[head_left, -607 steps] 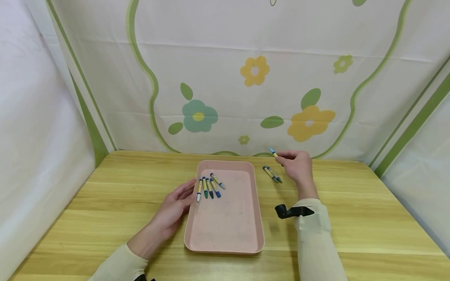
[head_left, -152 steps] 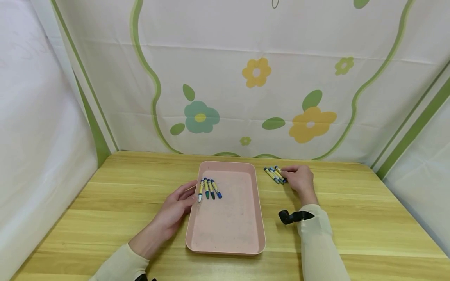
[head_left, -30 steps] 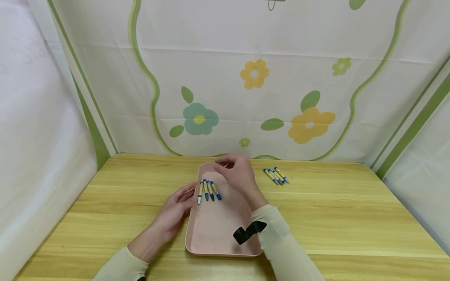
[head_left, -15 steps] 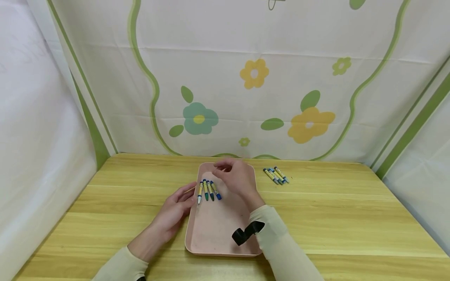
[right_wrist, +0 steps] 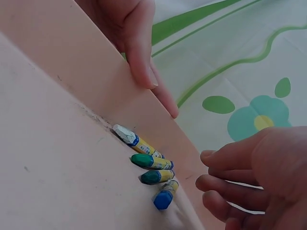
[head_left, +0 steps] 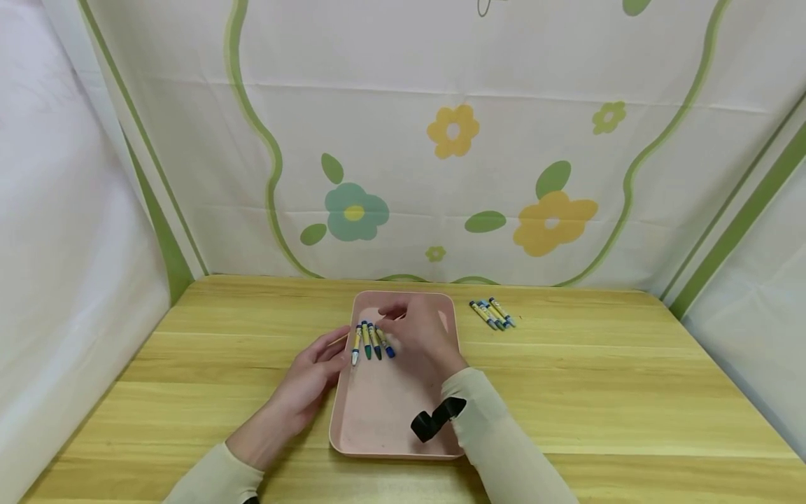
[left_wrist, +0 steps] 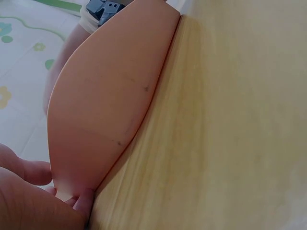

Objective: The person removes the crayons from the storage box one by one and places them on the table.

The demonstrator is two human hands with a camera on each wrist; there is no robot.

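Note:
A pink tray point(head_left: 378, 420) stands mid-table, its left rim held by my left hand point(head_left: 308, 381), with thumb at the rim and fingers against the outer wall. Several yellow-wrapped crayons lie side by side at the tray's upper left. The right wrist view shows a white crayon point(right_wrist: 126, 134), a green crayon point(right_wrist: 142, 160), a dark green crayon point(right_wrist: 150, 178) and one turned with its blue butt point(right_wrist: 163, 200) outward. My right hand point(head_left: 428, 334) hovers over the tray just right of the row. Its fingers are relaxed and nothing shows between them.
Several more crayons point(head_left: 491, 315) lie bunched on the wooden table point(head_left: 604, 392), right of the tray's far end. A floral cloth point(head_left: 390, 126) hangs behind the table's far edge. A black wrist camera point(head_left: 431, 420) hangs low over the tray.
Since five seconds ago my right hand has left the table crayons for the tray, now dipping toward the row. Twenty seconds ago the tray held one more crayon. My left hand has stayed.

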